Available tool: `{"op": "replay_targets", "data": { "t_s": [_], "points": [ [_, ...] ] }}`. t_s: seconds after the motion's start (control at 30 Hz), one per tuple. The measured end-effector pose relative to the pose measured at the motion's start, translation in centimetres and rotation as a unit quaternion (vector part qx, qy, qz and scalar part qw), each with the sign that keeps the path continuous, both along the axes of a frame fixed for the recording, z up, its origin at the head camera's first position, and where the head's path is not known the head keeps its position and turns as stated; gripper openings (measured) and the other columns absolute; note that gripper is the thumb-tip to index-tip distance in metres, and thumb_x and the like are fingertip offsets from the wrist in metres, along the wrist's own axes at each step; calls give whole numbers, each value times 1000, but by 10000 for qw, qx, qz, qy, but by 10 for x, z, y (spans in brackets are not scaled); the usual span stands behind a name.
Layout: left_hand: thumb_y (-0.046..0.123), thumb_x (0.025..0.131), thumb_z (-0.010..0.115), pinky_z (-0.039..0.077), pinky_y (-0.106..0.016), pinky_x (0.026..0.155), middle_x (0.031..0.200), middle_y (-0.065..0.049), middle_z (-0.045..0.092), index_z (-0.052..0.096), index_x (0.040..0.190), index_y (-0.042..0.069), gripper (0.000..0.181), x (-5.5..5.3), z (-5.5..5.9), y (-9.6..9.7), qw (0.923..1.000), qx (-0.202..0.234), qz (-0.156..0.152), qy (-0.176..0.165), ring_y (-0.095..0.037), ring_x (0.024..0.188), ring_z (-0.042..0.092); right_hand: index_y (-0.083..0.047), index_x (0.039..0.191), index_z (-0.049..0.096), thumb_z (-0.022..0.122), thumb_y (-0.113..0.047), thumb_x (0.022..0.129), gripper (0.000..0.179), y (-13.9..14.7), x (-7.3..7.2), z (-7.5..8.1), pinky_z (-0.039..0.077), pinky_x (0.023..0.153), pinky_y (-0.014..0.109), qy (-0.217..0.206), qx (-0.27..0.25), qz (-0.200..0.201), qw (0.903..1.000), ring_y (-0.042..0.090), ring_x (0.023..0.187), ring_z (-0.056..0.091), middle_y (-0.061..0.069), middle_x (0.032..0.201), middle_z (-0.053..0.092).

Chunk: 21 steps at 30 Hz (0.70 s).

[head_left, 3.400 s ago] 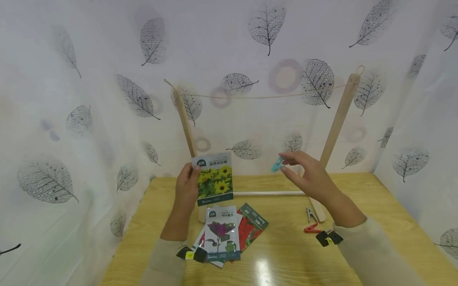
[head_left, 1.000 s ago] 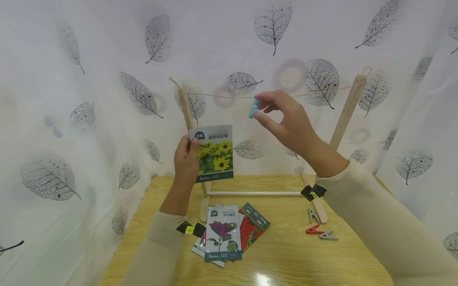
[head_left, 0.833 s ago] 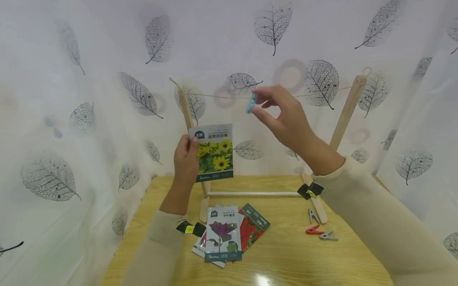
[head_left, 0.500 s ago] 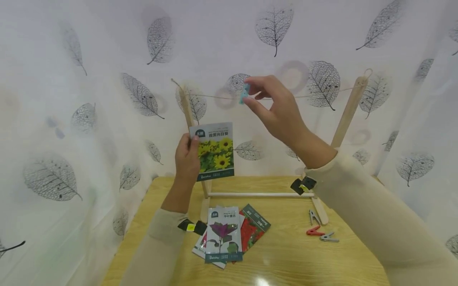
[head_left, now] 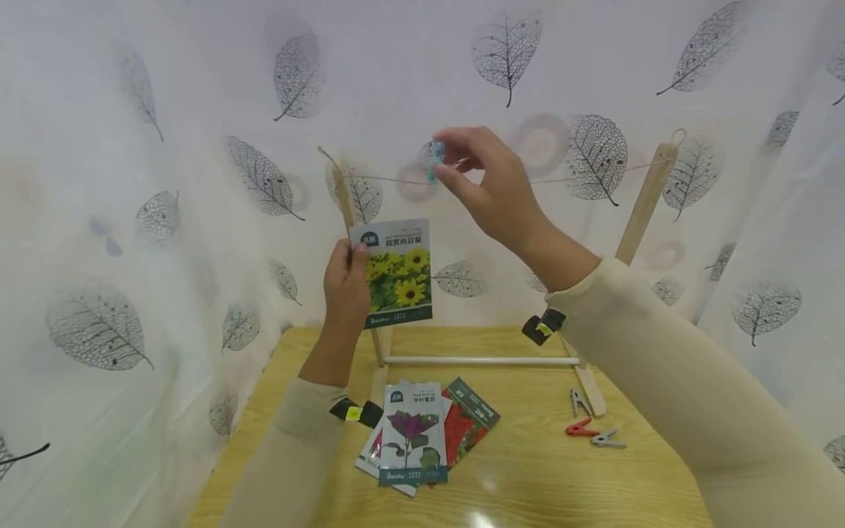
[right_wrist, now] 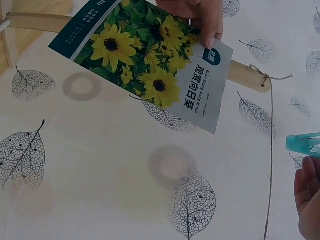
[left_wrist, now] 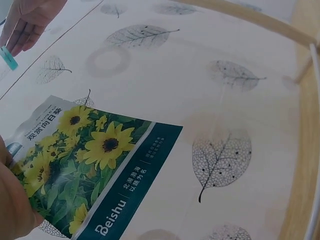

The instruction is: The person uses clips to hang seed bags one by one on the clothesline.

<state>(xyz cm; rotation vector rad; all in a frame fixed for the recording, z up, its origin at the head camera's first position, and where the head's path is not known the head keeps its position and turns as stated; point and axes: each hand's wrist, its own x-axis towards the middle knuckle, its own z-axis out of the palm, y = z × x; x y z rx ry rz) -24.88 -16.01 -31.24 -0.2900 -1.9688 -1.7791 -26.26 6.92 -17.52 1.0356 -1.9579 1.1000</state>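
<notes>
The worktop's point(head_left: 528, 469) left edge ran well apart from your left hand point(head_left: 346, 290), which pinched the sunflower packet point(head_left: 399, 282) by its left edge, thumb on the front. You held that packet nearly upright above the worktop, in front of the left post point(head_left: 345, 194), its top edge below the string point(head_left: 386, 180). Lower and nearer, a pile of seed packets point(head_left: 412, 440) lay overlapping, one corner jutting right; the white crossbar point(head_left: 482, 360) crossed beyond it. Higher and to the right, your right hand point(head_left: 491, 176) pinched the blue clip point(head_left: 436, 158) between thumb and fingers; both wrist views showed a gap between clip and string. Rightward, you had a bare span of string up to the right post point(head_left: 645, 205). Near that post's foot, three clips point(head_left: 581, 428) lay close together, well apart from the pile.
</notes>
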Motion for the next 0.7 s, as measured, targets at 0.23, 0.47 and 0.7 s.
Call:
{"op": "replay_targets", "data": {
  "t_s": [0.23,0.47,0.7],
  "points": [
    [39,109,40,48,-32,82,116,-7,64,52,124,9,36,-5,0,0,9999,8,117,54,-18,96,58,-6,132,62,67,-18,98,37,-9,-8,4,52,97,28,-430,79,-171,9989,14,108,62,10,116,66],
    [39,109,39,51,-31,79,114,-4,61,51,122,11,33,-4,5,4,9999,129,105,33,-19,93,59,-7,134,62,67,-19,99,38,-21,-14,12,51,94,23,-567,180,-213,9980,12,108,62,7,120,67],
    [38,110,38,49,-33,84,119,-4,61,51,125,12,33,-5,9,5,9996,250,152,3,-18,100,58,-8,135,62,65,-19,99,37,-37,-15,19,51,95,22,-606,368,-169,9973,12,109,64,7,123,67]
  ]
}}
